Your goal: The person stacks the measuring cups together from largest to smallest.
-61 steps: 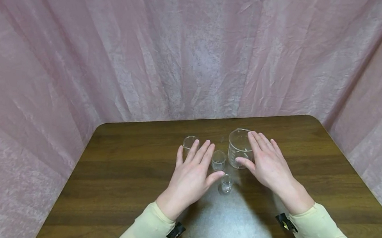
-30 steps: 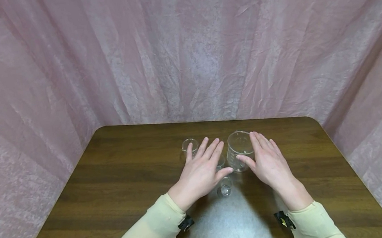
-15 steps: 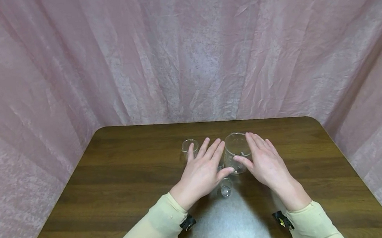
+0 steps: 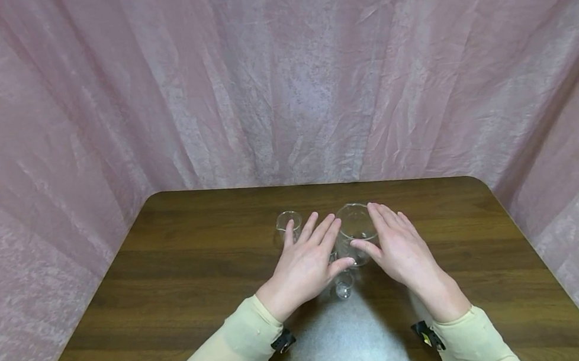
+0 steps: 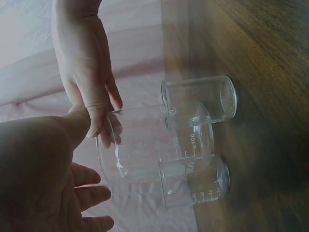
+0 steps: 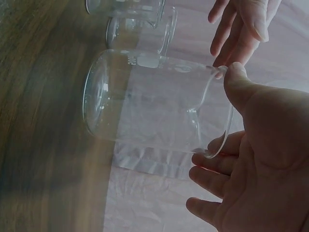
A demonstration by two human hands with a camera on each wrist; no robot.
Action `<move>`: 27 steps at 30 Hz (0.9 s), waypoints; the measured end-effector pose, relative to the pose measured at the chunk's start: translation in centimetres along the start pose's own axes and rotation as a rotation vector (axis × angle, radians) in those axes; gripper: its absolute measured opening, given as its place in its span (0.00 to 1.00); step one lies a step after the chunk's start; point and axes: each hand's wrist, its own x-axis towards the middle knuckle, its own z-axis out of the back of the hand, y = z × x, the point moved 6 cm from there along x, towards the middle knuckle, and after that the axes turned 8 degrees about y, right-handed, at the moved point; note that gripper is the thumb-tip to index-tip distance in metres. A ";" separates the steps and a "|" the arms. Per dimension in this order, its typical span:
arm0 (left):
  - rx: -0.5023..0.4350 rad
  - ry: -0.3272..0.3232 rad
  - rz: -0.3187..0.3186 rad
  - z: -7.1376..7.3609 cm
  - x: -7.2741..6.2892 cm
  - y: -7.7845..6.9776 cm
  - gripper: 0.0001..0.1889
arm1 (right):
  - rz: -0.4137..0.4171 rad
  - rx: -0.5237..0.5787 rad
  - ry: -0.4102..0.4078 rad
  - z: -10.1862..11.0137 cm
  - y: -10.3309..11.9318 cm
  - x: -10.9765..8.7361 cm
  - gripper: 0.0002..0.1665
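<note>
The right hand point(image 4: 403, 248) is extended, fingers straight and thumb stretched away, its thumb and fingertips at the rim of the large beaker point(image 4: 356, 226) without curling round it; the left hand point(image 4: 303, 262) is spread, fingers straight, holding nothing; the large beaker stands upright between them, at ten o'clock from the right hand and between two and three from the left; a middle beaker point(image 4: 333, 255), mostly hidden, shows between the left thumb and forefinger; the near beaker point(image 4: 344, 286) stands at four o'clock from the left hand, the far beaker point(image 4: 282, 230) towards eleven, partly behind the little finger; beneath them all lies a wooden table point(image 4: 172, 277); a pink curtain point(image 4: 283, 74) hangs beyond, at twelve.
</note>
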 end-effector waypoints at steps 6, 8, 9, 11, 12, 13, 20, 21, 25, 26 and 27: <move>-0.005 0.000 -0.004 -0.1 -0.2 0.0 0.44 | -0.023 0.076 0.048 -0.2 -0.4 0.3 0.56; -0.009 0.003 -0.003 -0.1 -0.2 0.0 0.44 | -0.047 0.116 0.075 -0.2 -0.6 0.4 0.57; -0.011 0.006 -0.002 -0.2 -0.2 0.0 0.44 | -0.059 0.135 0.087 -0.3 -0.7 0.5 0.58; -0.018 0.010 -0.002 -0.1 -0.2 0.0 0.44 | -0.081 0.170 0.108 -0.4 -1.0 0.5 0.60; -0.019 0.013 -0.001 -0.1 -0.2 0.0 0.44 | -0.092 0.187 0.118 -0.5 -1.1 0.5 0.61; -0.018 0.014 -0.001 -0.1 -0.2 0.0 0.44 | -0.102 0.204 0.126 -0.6 -1.2 0.5 0.62; -0.016 0.019 0.007 0.0 -0.3 0.0 0.44 | -0.121 0.266 0.133 -0.8 -1.5 0.9 0.65; -0.016 0.021 0.009 0.0 -0.3 0.0 0.44 | -0.120 0.267 0.132 -0.8 -1.6 0.9 0.65; -0.024 0.032 0.016 -0.1 -0.3 0.2 0.44 | -0.116 0.273 0.128 -0.8 -1.7 1.0 0.65; -0.025 0.036 0.019 0.0 -0.3 0.3 0.44 | -0.114 0.276 0.127 -0.9 -1.7 1.0 0.65; -0.030 0.038 0.023 0.0 -0.3 0.4 0.44 | -0.113 0.279 0.125 -0.9 -1.7 1.0 0.64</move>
